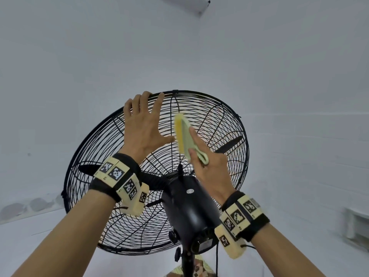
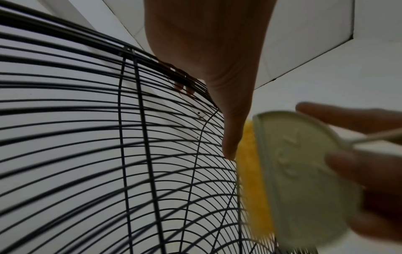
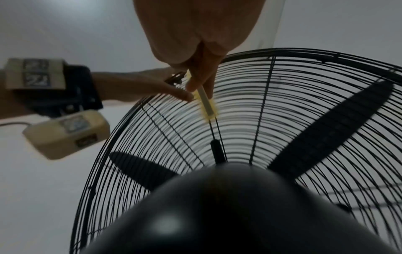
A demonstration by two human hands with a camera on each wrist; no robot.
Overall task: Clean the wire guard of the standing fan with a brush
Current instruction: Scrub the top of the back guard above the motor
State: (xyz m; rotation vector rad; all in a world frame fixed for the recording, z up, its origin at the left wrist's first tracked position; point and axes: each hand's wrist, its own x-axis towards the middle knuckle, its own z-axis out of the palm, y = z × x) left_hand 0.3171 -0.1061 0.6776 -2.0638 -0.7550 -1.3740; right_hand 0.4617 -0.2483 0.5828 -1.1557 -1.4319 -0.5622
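From behind I see the standing fan's black wire guard [image 1: 219, 116] [image 2: 87, 137] [image 3: 282, 103], tilted upward. My left hand [image 1: 143, 124] [image 2: 217, 68] [image 3: 141, 86] lies spread on the guard's upper left, fingertips at the rim and thumb stretched toward the brush. My right hand [image 1: 209, 168] [image 3: 195, 34] grips a brush [image 1: 184, 136] [image 2: 300, 171] [image 3: 205, 101] with a pale green back and yellow bristles. Its index finger lies along the back. The bristles press on the wires just right of my left thumb. The brush is blurred.
The black motor housing [image 1: 187, 206] [image 3: 217, 214] bulges toward me below the hands. Dark blades [image 1: 229, 144] [image 3: 332, 128] show behind the wires. The pole [image 1: 186, 262] and a black cable [image 1: 217, 260] run down. White walls surround, with a white fitting [image 1: 357, 222] at the right.
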